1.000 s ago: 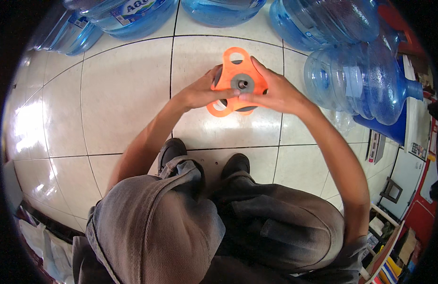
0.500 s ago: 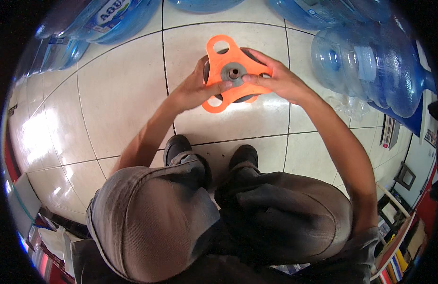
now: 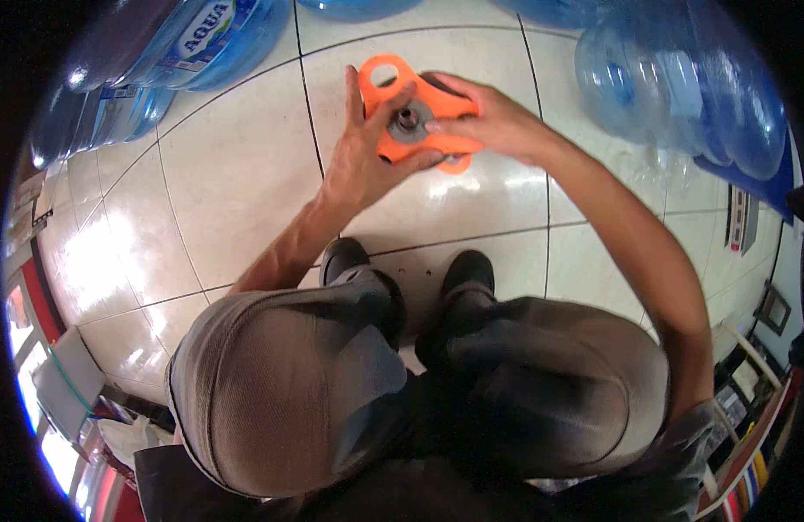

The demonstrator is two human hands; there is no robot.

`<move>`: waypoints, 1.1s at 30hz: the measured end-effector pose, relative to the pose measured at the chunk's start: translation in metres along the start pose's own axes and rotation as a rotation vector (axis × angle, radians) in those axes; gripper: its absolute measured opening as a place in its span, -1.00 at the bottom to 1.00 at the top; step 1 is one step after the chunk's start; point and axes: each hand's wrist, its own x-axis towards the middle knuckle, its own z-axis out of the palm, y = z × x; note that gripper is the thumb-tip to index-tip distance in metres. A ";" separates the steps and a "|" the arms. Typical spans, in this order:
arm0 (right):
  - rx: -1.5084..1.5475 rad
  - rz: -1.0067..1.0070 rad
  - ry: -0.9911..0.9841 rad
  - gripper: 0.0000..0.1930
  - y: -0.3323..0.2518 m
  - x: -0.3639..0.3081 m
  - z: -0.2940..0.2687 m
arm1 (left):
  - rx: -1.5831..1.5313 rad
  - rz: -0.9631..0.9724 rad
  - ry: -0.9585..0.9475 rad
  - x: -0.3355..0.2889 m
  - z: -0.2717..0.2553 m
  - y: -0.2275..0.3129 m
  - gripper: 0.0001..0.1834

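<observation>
Above the tiled floor, away from my knees, I hold an orange three-lobed reel with round holes in its lobes. At its middle is a grey hub with a short metal bush; dark material shows behind the orange face. My left hand spans its left side, one finger stretched up along the edge, another across the face, the thumb at the lower edge. Around the right side closes my right hand, its thumb near the hub and its fingers at the upper edge and partly hidden behind.
Large blue water bottles stand at the far left, with more bottles at the far right. My shoes rest on the pale tiles below the reel. A shelf with goods is at the lower right.
The reel has shifted slightly left and away from me and is tilted. My left hand's fingers have spread, one now lying across the face; my right hand keeps its hold.
</observation>
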 end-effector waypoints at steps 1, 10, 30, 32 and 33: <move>0.017 0.027 0.001 -0.18 0.001 0.003 0.000 | 0.065 0.041 0.022 0.001 0.000 -0.002 -0.03; -0.427 -0.275 0.270 0.10 0.059 -0.042 -0.022 | -0.028 -0.066 -0.070 -0.002 -0.005 -0.013 -0.09; -0.250 -0.089 0.323 -0.13 0.137 -0.049 0.029 | -0.026 -0.106 -0.248 -0.018 -0.004 0.007 0.05; -0.290 -0.110 0.302 -0.05 0.139 -0.050 0.028 | -0.044 -0.115 -0.285 -0.017 -0.004 0.009 0.08; -0.316 -0.088 0.285 -0.01 0.140 -0.051 0.027 | -0.025 -0.084 -0.294 -0.017 -0.004 0.011 0.09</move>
